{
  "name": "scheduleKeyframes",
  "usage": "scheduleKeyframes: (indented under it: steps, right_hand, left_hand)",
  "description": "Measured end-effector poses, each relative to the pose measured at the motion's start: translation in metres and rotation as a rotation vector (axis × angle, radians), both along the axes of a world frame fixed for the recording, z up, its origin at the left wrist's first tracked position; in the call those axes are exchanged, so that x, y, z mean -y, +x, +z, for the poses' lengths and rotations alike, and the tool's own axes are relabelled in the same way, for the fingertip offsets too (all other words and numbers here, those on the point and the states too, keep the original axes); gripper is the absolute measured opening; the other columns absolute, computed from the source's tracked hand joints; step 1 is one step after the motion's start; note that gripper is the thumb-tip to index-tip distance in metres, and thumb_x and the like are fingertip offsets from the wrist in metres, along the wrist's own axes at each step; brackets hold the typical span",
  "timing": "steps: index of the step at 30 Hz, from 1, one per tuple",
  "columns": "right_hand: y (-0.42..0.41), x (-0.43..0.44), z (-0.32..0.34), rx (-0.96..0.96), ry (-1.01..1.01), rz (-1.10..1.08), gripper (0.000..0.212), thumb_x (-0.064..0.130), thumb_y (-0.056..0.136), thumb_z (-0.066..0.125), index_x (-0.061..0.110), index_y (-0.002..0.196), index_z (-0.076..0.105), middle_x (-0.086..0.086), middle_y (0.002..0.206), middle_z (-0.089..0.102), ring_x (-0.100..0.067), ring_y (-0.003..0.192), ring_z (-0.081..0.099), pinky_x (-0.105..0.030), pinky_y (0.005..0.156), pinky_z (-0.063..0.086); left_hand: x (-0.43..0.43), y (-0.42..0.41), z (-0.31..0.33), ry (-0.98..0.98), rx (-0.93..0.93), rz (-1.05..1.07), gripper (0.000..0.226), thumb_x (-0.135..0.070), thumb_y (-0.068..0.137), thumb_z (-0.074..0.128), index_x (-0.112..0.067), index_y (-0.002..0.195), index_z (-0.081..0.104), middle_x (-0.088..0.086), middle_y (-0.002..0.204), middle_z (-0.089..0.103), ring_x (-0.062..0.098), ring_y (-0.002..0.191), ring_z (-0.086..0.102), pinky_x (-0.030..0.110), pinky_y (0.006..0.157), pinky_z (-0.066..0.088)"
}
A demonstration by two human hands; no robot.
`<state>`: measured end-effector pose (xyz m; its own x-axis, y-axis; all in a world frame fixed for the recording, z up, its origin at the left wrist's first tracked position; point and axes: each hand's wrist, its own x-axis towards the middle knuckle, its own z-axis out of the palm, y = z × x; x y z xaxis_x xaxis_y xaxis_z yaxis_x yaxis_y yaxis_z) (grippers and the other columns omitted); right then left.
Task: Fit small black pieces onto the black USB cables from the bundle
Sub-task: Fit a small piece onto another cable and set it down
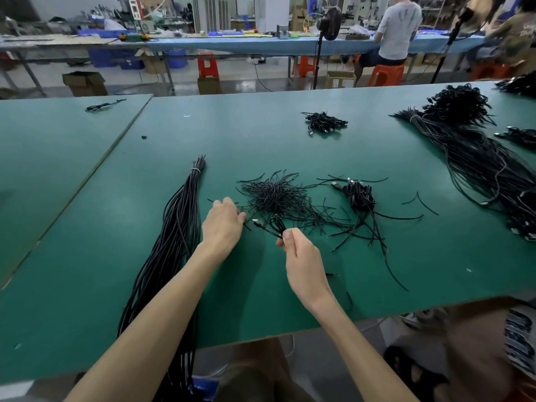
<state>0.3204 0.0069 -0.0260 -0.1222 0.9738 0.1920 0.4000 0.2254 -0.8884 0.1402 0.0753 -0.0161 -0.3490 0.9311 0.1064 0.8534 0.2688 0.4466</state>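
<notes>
Head camera, nearest first: right hand (301, 256) pinches a looped black USB cable (278, 224) between thumb and fingers, plug end pointing left. Left hand (223, 224), fingers lightly bent, reaches the edge of the pile of small black pieces (278, 197); a grip cannot be confirmed. Tied bundle (177, 233) lies to the left on the green bench (72, 271).

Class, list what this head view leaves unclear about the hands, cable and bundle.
Head view only.
- Left hand: its own back hides whether it pinches anything from the pile.
- Cable gripped by the right hand: too small to show any fitted piece.
- Bundle: near end crossed by the left arm and cut by the bottom edge.
</notes>
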Motion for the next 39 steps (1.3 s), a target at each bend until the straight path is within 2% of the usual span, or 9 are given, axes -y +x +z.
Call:
scheduleKeyframes:
  steps: [3,6,12,14,17,19,22,30,39]
  right_hand:
    - [0.000,0.000,0.000,0.006,-0.006,-0.002,0.037,0.027,0.113,0.032,0.011,0.092,0.058,0.011,0.066,0.048,-0.001,0.052,0.041,-0.017,0.054,0.036]
    - [0.000,0.000,0.000,0.015,-0.011,0.002,0.038,0.028,0.113,0.031,0.012,0.091,0.058,0.006,0.068,0.051,-0.001,0.054,0.043,-0.018,0.055,0.035]
    - [0.000,0.000,-0.001,0.011,-0.005,0.004,0.038,0.029,0.113,0.031,0.013,0.092,0.058,0.007,0.068,0.052,-0.004,0.054,0.041,-0.019,0.053,0.035]
    - [0.000,-0.001,-0.001,0.016,-0.009,0.004,0.038,0.029,0.113,0.031,0.013,0.093,0.058,0.006,0.070,0.053,-0.003,0.056,0.042,-0.018,0.055,0.036]
    - [0.000,-0.001,-0.001,0.014,-0.002,0.002,0.038,0.029,0.113,0.031,0.013,0.092,0.058,0.008,0.066,0.049,-0.001,0.053,0.042,-0.017,0.055,0.037]
    - [0.000,-0.001,-0.001,0.019,0.005,-0.001,0.037,0.028,0.113,0.032,0.014,0.090,0.058,0.009,0.066,0.048,0.001,0.054,0.044,-0.017,0.055,0.036]
    - [-0.001,-0.001,-0.001,0.022,0.015,-0.006,0.036,0.027,0.113,0.033,0.019,0.086,0.055,0.009,0.070,0.052,0.002,0.060,0.047,-0.016,0.057,0.037]
    - [0.000,-0.003,-0.004,-0.002,0.014,-0.003,0.035,0.017,0.112,0.035,0.008,0.084,0.053,0.000,0.074,0.058,-0.006,0.061,0.043,-0.024,0.058,0.036]
    - [0.000,0.000,-0.001,-0.020,0.089,-0.017,0.042,0.022,0.113,0.037,0.032,0.073,0.044,0.017,0.060,0.054,0.005,0.060,0.048,-0.012,0.056,0.035]
  left_hand:
    - [-0.005,0.001,0.004,-0.051,-0.059,-0.042,0.023,-0.023,0.103,0.059,-0.003,0.098,0.070,0.010,0.097,0.068,0.033,0.087,0.064,0.041,0.073,0.051]
    - [-0.003,0.001,0.009,-0.084,-0.186,-0.050,0.029,-0.017,0.100,0.058,-0.006,0.074,0.054,0.006,0.071,0.054,0.035,0.074,0.057,0.038,0.065,0.043]
    - [0.016,-0.005,0.011,-0.030,-0.188,-0.030,0.036,-0.014,0.098,0.055,-0.007,0.064,0.044,0.005,0.063,0.047,0.031,0.057,0.046,0.035,0.059,0.037]
    - [0.024,-0.013,0.013,0.070,0.022,-0.009,0.037,-0.017,0.100,0.057,-0.005,0.065,0.056,0.004,0.060,0.056,0.028,0.055,0.052,0.035,0.062,0.046]
    - [0.044,-0.016,0.023,0.122,0.729,-0.087,0.019,-0.013,0.097,0.068,-0.003,0.082,0.073,0.008,0.070,0.073,0.015,0.062,0.068,0.030,0.066,0.058]
    - [0.060,-0.009,0.026,0.074,1.022,-0.236,0.013,-0.014,0.094,0.074,-0.002,0.089,0.074,0.010,0.077,0.074,0.014,0.067,0.068,0.023,0.064,0.057]
    - [0.077,0.011,0.018,-0.008,1.130,-0.343,0.021,-0.014,0.090,0.078,0.000,0.098,0.066,0.012,0.083,0.076,0.017,0.069,0.069,0.023,0.064,0.057]
    - [0.075,0.047,0.003,0.048,1.255,-0.145,0.040,-0.017,0.083,0.086,-0.010,0.093,0.048,0.010,0.075,0.075,0.016,0.059,0.064,0.023,0.056,0.054]
    - [0.067,0.046,0.010,0.056,1.226,-0.124,0.037,-0.016,0.084,0.086,-0.012,0.089,0.049,0.013,0.085,0.078,0.012,0.057,0.061,0.021,0.055,0.051]
